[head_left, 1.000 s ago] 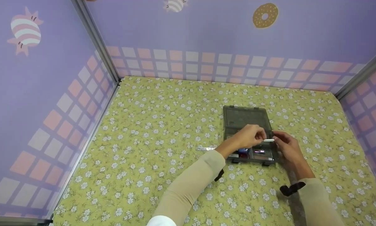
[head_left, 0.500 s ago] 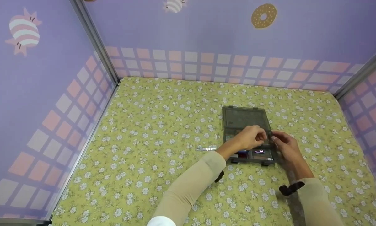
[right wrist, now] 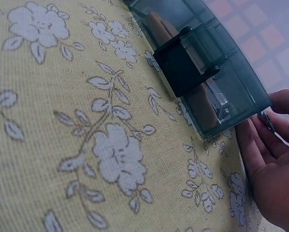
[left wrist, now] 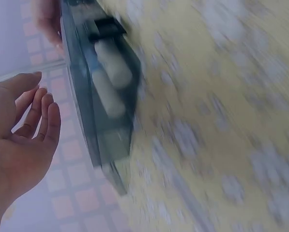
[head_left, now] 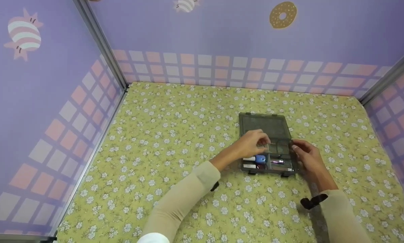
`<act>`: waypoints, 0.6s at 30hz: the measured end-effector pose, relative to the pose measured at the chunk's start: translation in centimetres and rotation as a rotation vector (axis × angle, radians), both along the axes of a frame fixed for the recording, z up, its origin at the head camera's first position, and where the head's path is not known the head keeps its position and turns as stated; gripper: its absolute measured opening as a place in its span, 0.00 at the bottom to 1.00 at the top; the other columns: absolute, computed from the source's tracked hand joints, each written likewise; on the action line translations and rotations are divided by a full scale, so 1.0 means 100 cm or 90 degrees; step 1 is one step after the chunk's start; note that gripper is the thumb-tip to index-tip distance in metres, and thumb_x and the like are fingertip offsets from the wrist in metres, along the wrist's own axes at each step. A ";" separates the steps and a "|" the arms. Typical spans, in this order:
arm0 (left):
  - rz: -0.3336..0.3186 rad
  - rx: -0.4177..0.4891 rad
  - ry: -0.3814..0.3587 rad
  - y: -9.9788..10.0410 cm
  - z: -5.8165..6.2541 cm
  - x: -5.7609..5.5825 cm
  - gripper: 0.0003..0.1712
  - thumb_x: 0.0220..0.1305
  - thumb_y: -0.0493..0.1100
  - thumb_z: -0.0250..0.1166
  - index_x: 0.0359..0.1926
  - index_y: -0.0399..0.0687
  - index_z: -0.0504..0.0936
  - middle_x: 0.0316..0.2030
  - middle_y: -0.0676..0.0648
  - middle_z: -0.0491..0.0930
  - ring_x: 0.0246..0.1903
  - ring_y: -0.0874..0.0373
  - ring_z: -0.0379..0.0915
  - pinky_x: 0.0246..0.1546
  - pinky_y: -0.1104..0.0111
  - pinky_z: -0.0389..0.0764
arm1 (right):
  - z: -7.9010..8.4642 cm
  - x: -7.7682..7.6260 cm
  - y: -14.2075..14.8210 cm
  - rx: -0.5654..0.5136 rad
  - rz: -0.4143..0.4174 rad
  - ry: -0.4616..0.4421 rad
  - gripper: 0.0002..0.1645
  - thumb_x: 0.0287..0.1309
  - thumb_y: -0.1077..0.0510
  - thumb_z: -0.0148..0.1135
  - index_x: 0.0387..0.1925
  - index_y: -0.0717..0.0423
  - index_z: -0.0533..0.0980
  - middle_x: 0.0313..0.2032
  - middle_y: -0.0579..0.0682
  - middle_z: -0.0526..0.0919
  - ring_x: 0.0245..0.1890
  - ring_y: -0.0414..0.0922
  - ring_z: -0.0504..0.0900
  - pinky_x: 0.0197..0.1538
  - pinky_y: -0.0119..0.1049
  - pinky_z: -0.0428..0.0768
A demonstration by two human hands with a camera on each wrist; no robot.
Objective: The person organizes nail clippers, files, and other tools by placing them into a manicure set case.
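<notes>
A smoky grey divided organizer box lies with its lid folded back. My left hand hovers over its left part. In the left wrist view those fingers are loosely bent with nothing between them. My right hand holds the box's right side wall, thumb at the upper rim and fingers lower along the wall. Inside, a blue nail polish bottle and a dark red one lie with white caps pointing left. Nail clippers and a brownish strip occupy the front right compartments.
A blurred clear strip lies on the flowered cloth, left of the box; my left forearm covers it in the head view. Purple panels with printed squares enclose the table at the back and sides.
A small white bar between my two hands a second ago has gone from view. My left hand has drawn back leftward, uncovering the front compartments. The right hand stays at the box's side.
</notes>
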State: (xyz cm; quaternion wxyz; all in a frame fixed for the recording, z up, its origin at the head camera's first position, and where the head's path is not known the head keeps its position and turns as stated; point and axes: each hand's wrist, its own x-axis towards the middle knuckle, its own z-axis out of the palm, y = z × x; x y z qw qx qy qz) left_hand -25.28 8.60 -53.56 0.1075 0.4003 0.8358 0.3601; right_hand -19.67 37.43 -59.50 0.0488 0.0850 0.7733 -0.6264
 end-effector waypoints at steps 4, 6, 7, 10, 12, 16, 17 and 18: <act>0.007 -0.006 -0.018 -0.024 0.002 -0.001 0.15 0.73 0.40 0.70 0.57 0.38 0.85 0.48 0.47 0.79 0.50 0.54 0.81 0.49 0.79 0.77 | 0.000 0.001 0.001 -0.008 -0.002 0.000 0.32 0.79 0.48 0.60 0.74 0.62 0.69 0.62 0.56 0.78 0.53 0.43 0.81 0.48 0.32 0.84; 0.012 -0.011 -0.036 -0.036 0.003 -0.002 0.16 0.72 0.40 0.71 0.57 0.38 0.84 0.48 0.48 0.79 0.52 0.51 0.81 0.51 0.77 0.78 | 0.000 0.001 0.001 -0.014 -0.003 -0.004 0.32 0.79 0.48 0.60 0.74 0.61 0.69 0.63 0.55 0.78 0.52 0.43 0.82 0.49 0.32 0.84; 0.015 -0.012 -0.045 -0.043 0.003 -0.001 0.17 0.72 0.40 0.71 0.57 0.37 0.84 0.48 0.48 0.79 0.52 0.50 0.81 0.52 0.76 0.79 | 0.000 0.001 0.001 -0.017 -0.004 -0.007 0.32 0.79 0.48 0.60 0.74 0.61 0.69 0.63 0.56 0.78 0.52 0.43 0.82 0.49 0.32 0.84; 0.030 -0.026 -0.063 -0.061 0.001 0.001 0.17 0.72 0.41 0.72 0.58 0.39 0.84 0.50 0.47 0.79 0.53 0.51 0.80 0.53 0.73 0.80 | -0.001 0.001 0.001 -0.016 -0.002 -0.012 0.33 0.80 0.48 0.59 0.75 0.60 0.68 0.66 0.58 0.76 0.54 0.44 0.81 0.50 0.32 0.84; 0.036 -0.038 -0.064 -0.073 -0.001 0.003 0.17 0.72 0.41 0.72 0.58 0.39 0.84 0.50 0.47 0.80 0.52 0.52 0.79 0.52 0.72 0.80 | -0.002 0.000 0.001 -0.013 0.001 -0.017 0.33 0.80 0.48 0.57 0.76 0.60 0.67 0.67 0.59 0.74 0.55 0.44 0.81 0.51 0.33 0.84; 0.035 -0.062 -0.054 -0.093 -0.008 0.007 0.17 0.72 0.41 0.72 0.58 0.39 0.84 0.50 0.47 0.80 0.50 0.54 0.79 0.51 0.71 0.81 | -0.004 -0.003 0.003 0.003 0.000 -0.013 0.32 0.81 0.50 0.56 0.77 0.62 0.67 0.68 0.61 0.74 0.56 0.44 0.80 0.51 0.33 0.84; 0.035 -0.064 -0.052 -0.098 -0.010 0.008 0.17 0.72 0.40 0.72 0.57 0.39 0.84 0.49 0.47 0.80 0.50 0.54 0.79 0.51 0.71 0.81 | -0.004 -0.003 0.003 0.008 -0.002 -0.012 0.32 0.81 0.50 0.56 0.76 0.62 0.67 0.68 0.61 0.74 0.55 0.43 0.80 0.50 0.32 0.84; 0.037 -0.068 -0.049 -0.102 -0.013 0.009 0.17 0.72 0.41 0.71 0.57 0.39 0.84 0.49 0.47 0.80 0.50 0.54 0.80 0.51 0.71 0.81 | -0.004 -0.004 0.003 0.008 -0.006 -0.011 0.32 0.81 0.51 0.57 0.76 0.62 0.67 0.68 0.61 0.74 0.55 0.43 0.80 0.50 0.32 0.84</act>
